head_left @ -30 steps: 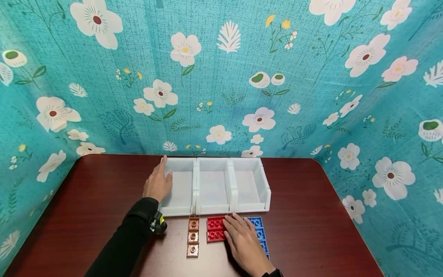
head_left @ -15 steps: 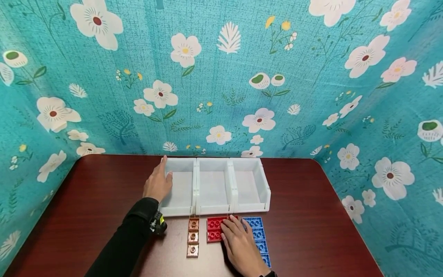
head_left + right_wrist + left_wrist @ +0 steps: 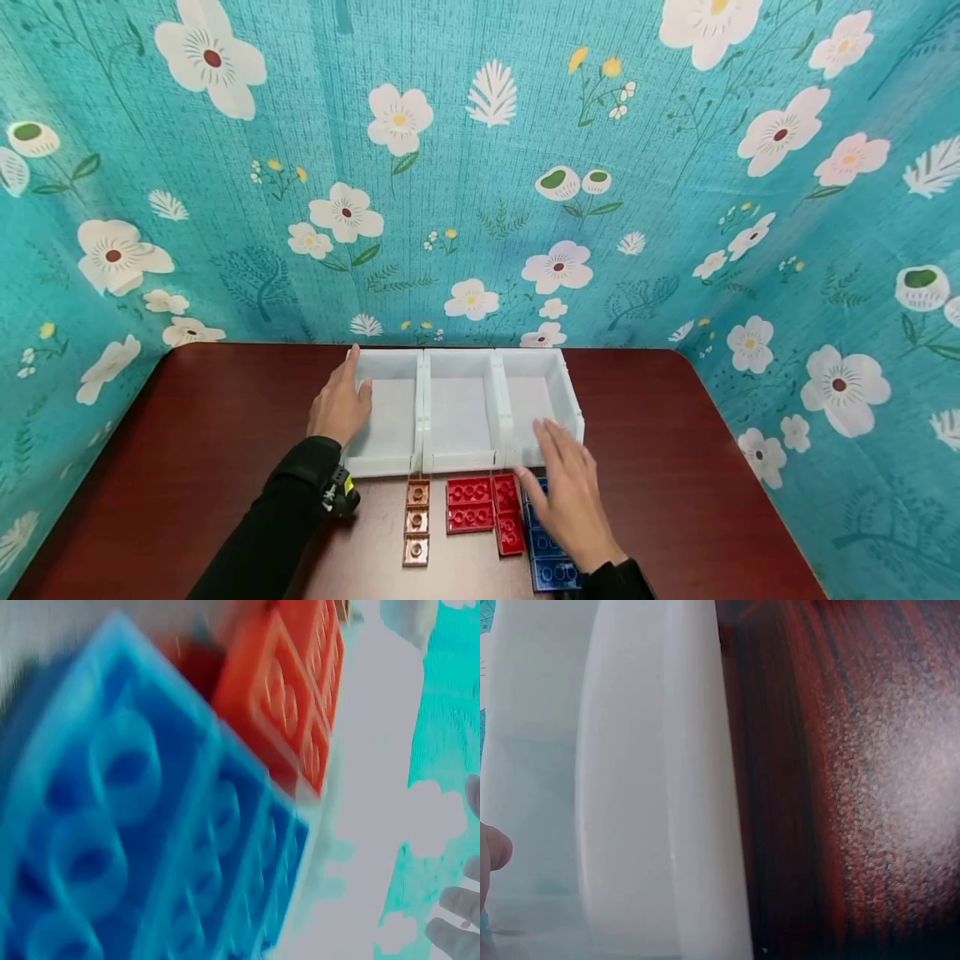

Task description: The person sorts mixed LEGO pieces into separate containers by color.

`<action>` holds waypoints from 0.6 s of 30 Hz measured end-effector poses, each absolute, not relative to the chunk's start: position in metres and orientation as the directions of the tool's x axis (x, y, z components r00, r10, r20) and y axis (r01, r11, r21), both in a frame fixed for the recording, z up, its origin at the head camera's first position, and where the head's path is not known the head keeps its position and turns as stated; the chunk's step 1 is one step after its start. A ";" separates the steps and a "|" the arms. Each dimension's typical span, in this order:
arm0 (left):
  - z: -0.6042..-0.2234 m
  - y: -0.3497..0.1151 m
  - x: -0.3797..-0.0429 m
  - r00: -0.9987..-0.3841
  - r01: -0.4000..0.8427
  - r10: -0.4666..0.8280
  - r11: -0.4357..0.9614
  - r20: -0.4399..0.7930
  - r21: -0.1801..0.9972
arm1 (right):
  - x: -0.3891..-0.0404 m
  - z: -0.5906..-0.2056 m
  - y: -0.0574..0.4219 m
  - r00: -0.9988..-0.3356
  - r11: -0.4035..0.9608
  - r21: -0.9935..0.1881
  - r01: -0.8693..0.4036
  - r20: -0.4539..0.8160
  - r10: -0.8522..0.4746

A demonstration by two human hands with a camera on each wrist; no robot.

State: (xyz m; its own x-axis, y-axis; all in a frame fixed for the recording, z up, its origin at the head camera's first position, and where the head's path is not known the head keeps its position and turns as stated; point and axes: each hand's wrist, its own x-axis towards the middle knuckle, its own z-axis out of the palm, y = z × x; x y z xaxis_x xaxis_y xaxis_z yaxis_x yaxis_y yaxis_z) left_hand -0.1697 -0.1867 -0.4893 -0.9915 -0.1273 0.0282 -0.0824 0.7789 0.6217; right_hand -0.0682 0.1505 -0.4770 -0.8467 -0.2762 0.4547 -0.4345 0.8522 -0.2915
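My left hand point(image 3: 341, 406) lies along the outer wall of the left white bin point(image 3: 382, 468), index finger straight and thumb toward the inside. In the left wrist view, one digit point(image 3: 499, 847) shows beside the pale bin wall point(image 3: 697, 780). My right hand point(image 3: 570, 492) is over the blue bricks point(image 3: 555, 575), holding nothing, its fingertips overlapping the front of the right white bin point(image 3: 576, 408). The blue bricks form a column, hollow undersides up. Left of them lie several red bricks point(image 3: 470, 504), also underside up. In the right wrist view, straight fingers point(image 3: 457, 904) show at the right edge.
Between the outer bins stands a middle white bin point(image 3: 461, 461). Three small brown bricks point(image 3: 417, 522) line up in front of the left bin. A dark red tabletop point(image 3: 652, 475) runs back to a teal flowered curtain point(image 3: 450, 167).
My right hand has lifted off the red bricks and moved right and forward, over the blue column. The red bricks now show fully. My left hand has stayed on the bin.
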 end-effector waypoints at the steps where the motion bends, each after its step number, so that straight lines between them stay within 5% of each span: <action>1: -0.490 -0.187 -0.169 -0.991 -0.083 -0.128 0.780 0.028 0.621 | -0.071 -0.476 0.155 -0.854 0.860 -0.292 -0.418 0.450 -0.263; 18: -0.488 -0.186 -0.167 -0.993 -0.094 -0.120 0.786 0.002 0.611 | -0.078 -0.484 0.183 -0.896 0.905 -0.280 -0.320 0.401 -0.193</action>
State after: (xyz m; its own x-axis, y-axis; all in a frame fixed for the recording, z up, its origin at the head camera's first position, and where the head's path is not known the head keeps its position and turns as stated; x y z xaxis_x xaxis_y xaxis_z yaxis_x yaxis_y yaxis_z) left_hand -0.1666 -0.1858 -0.4883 -0.9928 -0.1198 0.0017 -0.0938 0.7862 0.6108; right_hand -0.0778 0.1835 -0.4845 -0.8958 -0.1927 0.4005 -0.3200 0.9050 -0.2804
